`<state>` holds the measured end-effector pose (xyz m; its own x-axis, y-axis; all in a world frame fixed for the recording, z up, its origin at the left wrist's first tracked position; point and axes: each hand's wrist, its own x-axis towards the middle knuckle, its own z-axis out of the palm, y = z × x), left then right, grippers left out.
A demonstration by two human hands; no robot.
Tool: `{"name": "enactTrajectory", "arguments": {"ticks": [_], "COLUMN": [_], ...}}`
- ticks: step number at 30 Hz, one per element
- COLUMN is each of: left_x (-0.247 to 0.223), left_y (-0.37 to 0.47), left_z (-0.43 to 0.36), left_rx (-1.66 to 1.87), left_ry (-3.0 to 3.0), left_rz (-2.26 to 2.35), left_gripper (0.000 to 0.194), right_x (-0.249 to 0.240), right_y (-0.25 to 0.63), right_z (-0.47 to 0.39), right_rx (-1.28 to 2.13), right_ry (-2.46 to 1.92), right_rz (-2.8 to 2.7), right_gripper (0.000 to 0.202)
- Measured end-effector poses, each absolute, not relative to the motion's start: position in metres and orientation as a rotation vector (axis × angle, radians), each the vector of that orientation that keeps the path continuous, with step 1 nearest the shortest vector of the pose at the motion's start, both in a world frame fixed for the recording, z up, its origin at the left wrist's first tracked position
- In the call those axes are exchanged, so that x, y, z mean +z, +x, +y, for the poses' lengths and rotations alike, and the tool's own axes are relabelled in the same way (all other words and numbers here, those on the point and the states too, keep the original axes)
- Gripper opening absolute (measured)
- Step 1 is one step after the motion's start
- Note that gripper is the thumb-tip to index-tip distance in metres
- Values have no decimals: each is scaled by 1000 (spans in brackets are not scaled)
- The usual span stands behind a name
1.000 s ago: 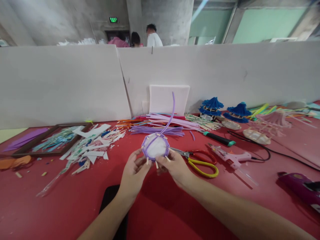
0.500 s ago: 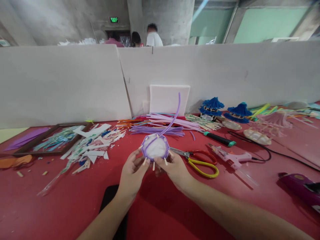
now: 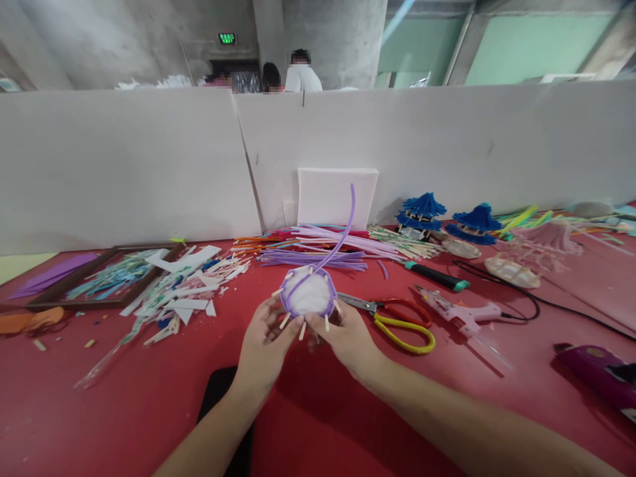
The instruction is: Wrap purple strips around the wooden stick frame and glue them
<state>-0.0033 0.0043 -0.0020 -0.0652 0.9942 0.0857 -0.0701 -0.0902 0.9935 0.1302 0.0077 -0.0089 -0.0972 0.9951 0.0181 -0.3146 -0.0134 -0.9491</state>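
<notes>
Between my two hands is a round white piece (image 3: 309, 296) ringed with purple pipe cleaner, with short pale sticks poking out around its edge. My left hand (image 3: 267, 336) pinches its lower left side, and my right hand (image 3: 348, 336) grips the lower right side. Both thumbs meet near the bottom of the ring. A long loose end of purple pipe cleaner (image 3: 344, 237) crosses the white piece and rises up to the right. Scissors (image 3: 405, 324) with red and yellow handles lie just right of my right hand.
Purple pipe cleaners (image 3: 318, 260) lie behind the hands. Scraps (image 3: 186, 291) and a brown frame (image 3: 79, 305) are at left. A pink glue gun (image 3: 462, 313), a black-handled tool (image 3: 432, 275) and blue roof-shaped pieces (image 3: 422, 215) stand or lie at right. A black phone-like object (image 3: 218, 391) is under my left forearm.
The ringed piece has turned slightly in my fingers, its sticks shifting a little to the left along the bottom. The tip of the long pipe cleaner has moved slightly left.
</notes>
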Motion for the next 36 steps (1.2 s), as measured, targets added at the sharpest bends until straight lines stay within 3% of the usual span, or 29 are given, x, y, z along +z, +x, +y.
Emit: {"name": "enactTrajectory", "arguments": {"ticks": [16,25,36], "left_x": [-1,1,1], "left_y": [-4,-4,-10], "left_z": [5,3,10], "left_rx": [1366,1397,1496], "left_ry": [1252,1214,727], "left_rz": [1183,1226,1131], "left_gripper": [39,38,41], "right_x": [-9,-7,-16], "right_y": [129,128,133], "right_z": [7,7,17], "right_rx": [1410,1434,1360], "right_ry": [-915,-904,-920], "right_rz": [-1036,-930,-786], "right_gripper": [22,29,35]}}
